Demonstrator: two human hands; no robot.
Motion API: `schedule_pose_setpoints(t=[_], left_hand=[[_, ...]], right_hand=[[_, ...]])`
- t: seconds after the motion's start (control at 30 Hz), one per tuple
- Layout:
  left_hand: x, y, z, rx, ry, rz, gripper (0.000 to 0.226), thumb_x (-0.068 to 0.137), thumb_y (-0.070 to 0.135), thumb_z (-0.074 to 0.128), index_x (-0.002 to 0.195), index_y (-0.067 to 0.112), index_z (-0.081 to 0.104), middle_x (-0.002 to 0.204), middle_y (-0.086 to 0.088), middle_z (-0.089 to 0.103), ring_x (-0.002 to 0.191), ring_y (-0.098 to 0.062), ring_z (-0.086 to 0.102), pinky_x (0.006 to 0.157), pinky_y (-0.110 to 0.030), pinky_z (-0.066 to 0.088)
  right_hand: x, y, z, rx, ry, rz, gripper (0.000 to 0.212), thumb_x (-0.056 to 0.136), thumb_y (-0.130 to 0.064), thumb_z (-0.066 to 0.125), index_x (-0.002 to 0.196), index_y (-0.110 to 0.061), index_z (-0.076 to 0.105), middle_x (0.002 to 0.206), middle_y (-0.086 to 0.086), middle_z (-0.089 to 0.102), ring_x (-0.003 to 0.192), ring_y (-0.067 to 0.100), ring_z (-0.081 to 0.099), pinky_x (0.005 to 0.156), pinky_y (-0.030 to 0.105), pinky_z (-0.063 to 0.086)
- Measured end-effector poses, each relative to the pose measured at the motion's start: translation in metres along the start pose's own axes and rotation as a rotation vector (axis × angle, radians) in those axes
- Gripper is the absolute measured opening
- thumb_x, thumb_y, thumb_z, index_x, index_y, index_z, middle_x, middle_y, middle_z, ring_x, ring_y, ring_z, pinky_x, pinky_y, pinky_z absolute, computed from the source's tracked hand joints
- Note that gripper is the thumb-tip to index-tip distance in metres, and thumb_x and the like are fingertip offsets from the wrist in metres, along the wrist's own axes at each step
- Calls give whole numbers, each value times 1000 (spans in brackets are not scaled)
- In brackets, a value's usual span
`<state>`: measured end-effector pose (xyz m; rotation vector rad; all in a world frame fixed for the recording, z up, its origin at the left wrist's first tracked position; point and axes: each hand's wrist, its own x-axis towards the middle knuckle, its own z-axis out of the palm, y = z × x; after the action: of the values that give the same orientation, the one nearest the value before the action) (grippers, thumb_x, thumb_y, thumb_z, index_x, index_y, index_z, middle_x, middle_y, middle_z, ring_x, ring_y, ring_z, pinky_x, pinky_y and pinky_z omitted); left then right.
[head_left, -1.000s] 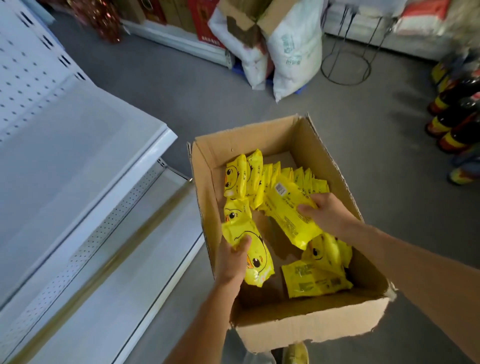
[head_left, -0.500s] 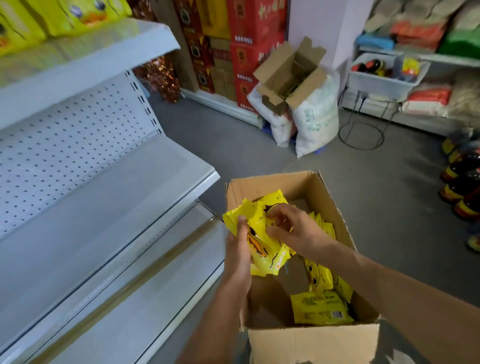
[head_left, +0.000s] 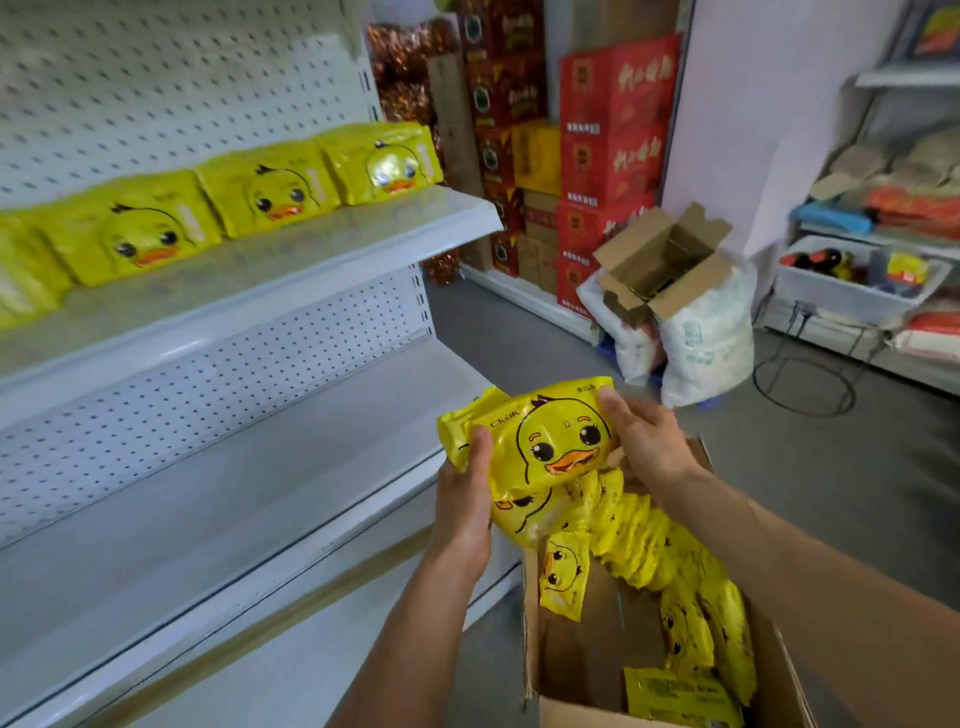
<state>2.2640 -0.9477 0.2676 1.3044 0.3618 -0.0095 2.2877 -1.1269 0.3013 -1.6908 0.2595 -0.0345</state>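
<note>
**Duck packets in hand, plenty more in the box**

Both hands around a small stack of yellow duck packets (head_left: 550, 441), lower centre of the frame, raised over the far end of the cardboard box (head_left: 571, 716) and clear of it. Left hand (head_left: 464, 499) clasping the stack's left edge, thumb laid on top. Right hand (head_left: 647, 441) gripping the right edge, fingers curled over the upper corner. At least two packets in that grasp: one duck face up, a second peeking out beneath. No telling whether more sit behind.

Done so far, judging by the upper left of the frame: a row of shelved packets (head_left: 270, 195) standing face-out along the top shelf (head_left: 395, 234). Four at least in sight, running off the left edge and stopping short of the shelf's right end.

Left to do: a good deal. Loose packets (head_left: 675, 587) in the box at lower right, a leaning rank of them plus a few lying flat on the bottom. Probably early to middle of the job. Held stack likely bound for the end of the row or for the middle shelf (head_left: 234, 493) just left of the hands; which one, not readable here.

Beyond, upper centre: red cartons (head_left: 618, 130) stacked by the wall, an open carton (head_left: 665, 260) perched on white sacks (head_left: 701, 343).
</note>
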Motion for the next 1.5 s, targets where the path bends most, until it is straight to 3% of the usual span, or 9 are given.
schedule_pose_setpoints(t=[0.13,0.33,0.53,0.8,0.97,1.13,1.27,1.4,1.5], left_hand=[[-15,25,-16,-11,-9,40,57,80,62,56,123,24,61,111,-5,72,97,-25,71,87,-52,56],[-21,67,-51,39,86,121,31,92,48,55,105,23,67,99,-1,75,94,-24,71,89,-52,54],[-17,111,-88,10,120,180,27,94,41,56,106,19,66,98,-3,76,91,-23,72,82,-42,57],[15,189,-144,32,304,278,36,88,47,64,109,18,66,102,-5,74,94,-25,71,89,-50,55],[38,238,-186,63,409,345,59,79,61,67,123,23,55,117,-3,68,102,-24,67,90,-52,53],[46,289,-233,-3,644,368,63,84,68,52,119,16,48,114,-1,54,103,-21,54,101,-44,41],[54,316,-291,-126,870,438,84,87,70,44,148,14,28,150,-8,38,135,-32,38,110,-52,31],[74,327,-334,-178,938,429,85,85,74,40,148,18,29,147,-7,43,133,-32,42,110,-52,33],[89,332,-346,-204,901,418,97,75,84,41,144,17,37,142,-6,50,127,-34,48,106,-55,38]], right_hand=[[-7,-24,16,153,-52,0,28,96,-29,55,72,-15,60,62,5,51,55,18,42,48,25,35],[-14,-56,46,151,-110,-248,39,97,-29,53,65,-7,58,49,8,52,37,15,46,36,22,37],[-6,-89,87,232,-305,-268,44,95,-32,54,66,-1,60,45,7,52,36,18,41,39,22,35],[23,-147,163,245,-569,-114,34,95,-36,53,90,-5,66,75,9,69,51,15,62,45,25,51],[41,-189,222,92,-842,-205,48,65,-33,77,106,-7,70,101,7,74,87,19,65,70,28,51],[58,-223,290,194,-795,-305,41,63,-17,79,102,-6,67,101,12,73,92,26,69,80,34,55],[86,-231,338,122,-654,-340,49,60,-13,85,102,-1,65,96,12,73,87,26,68,73,34,55],[108,-232,388,-90,-553,-373,51,61,-21,89,99,-2,61,99,5,66,94,21,58,76,29,48],[114,-237,417,-138,-490,-422,43,65,-20,88,72,-15,46,74,-7,51,77,15,47,57,21,35]])
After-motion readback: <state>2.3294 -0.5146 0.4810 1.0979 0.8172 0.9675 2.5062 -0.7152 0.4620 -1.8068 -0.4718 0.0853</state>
